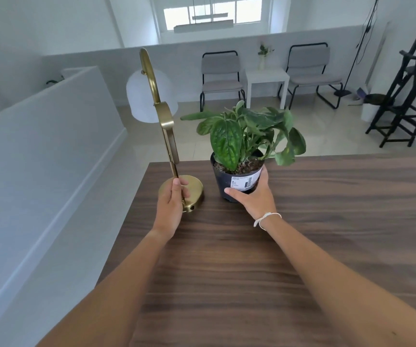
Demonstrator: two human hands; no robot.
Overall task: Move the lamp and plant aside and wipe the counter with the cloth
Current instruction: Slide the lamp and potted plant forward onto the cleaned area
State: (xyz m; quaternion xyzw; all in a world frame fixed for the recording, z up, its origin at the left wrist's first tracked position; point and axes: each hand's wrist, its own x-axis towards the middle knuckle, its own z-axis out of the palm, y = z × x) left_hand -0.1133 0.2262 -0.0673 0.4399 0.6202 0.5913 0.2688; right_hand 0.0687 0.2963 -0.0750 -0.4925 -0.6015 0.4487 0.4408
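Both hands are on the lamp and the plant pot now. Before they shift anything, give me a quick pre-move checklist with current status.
1. Left hand wrapped around the brass lamp stem just above its base: ok.
2. Right hand cupping the black plant pot from the side: ok.
3. Lamp base well supported: not ok, it sits at the counter corner, near the left edge.
4. Lamp upright: not ok, the stem reads tilted, though the wide lens may exaggerate it.
5. Bare counter to the right to set things down: ok.
6. Cloth within reach: cannot tell, none in view.
7. Lamp cord free: cannot tell, no cord visible.
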